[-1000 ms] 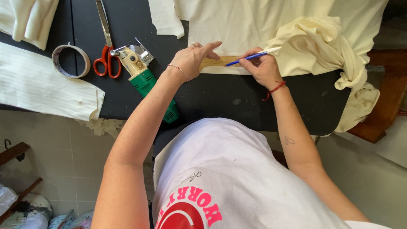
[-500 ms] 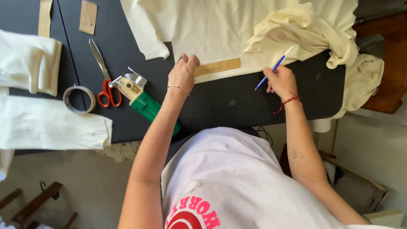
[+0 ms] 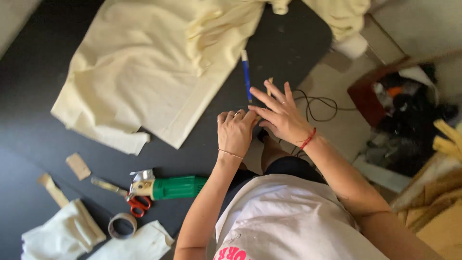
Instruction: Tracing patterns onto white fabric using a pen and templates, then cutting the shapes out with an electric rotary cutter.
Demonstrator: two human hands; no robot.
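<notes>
Pen (image 3: 246, 76) lies loose on the dark table (image 3: 38, 77), just beside the cream cloth (image 3: 144, 72); we hold nothing. Our left hand (image 3: 235, 132) is half curled at the table edge and our right hand (image 3: 281, 115) is open, fingers spread. We judge the marking paused; the scissors (image 3: 127, 195) and green cutter (image 3: 168, 187) lie untouched.

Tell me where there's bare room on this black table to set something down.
Bare table lies left of the cream fabric, and a strip runs between the fabric's lower edge and the green power tool. It is crowded by the scissors, tape roll and near both hands by the blue pen.
</notes>
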